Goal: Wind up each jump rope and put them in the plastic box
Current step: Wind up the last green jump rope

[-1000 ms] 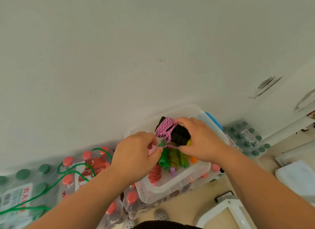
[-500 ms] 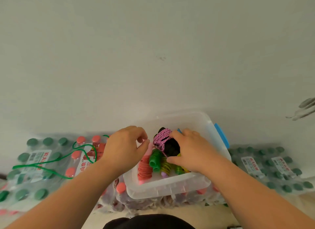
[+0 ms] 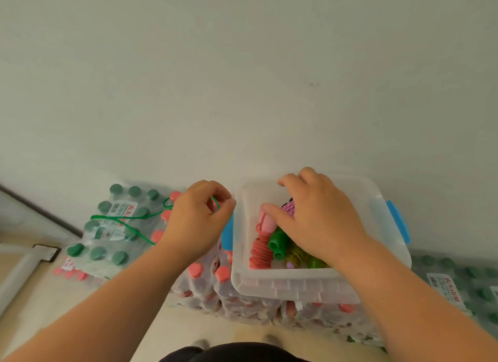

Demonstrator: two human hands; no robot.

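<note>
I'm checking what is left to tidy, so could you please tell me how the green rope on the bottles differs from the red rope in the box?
The green rope lies loose and spread out; the red rope is wound in a tight coil. The green rope lies over the bottle packs, outside the plastic box; the red rope sits inside it. Both are thin cords.

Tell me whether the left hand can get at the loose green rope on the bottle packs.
Probably yes. The left hand hovers beside the plastic box, its curled fingers at a strand of the green rope, which lies exposed on the bottle packs with nothing covering it.
</note>
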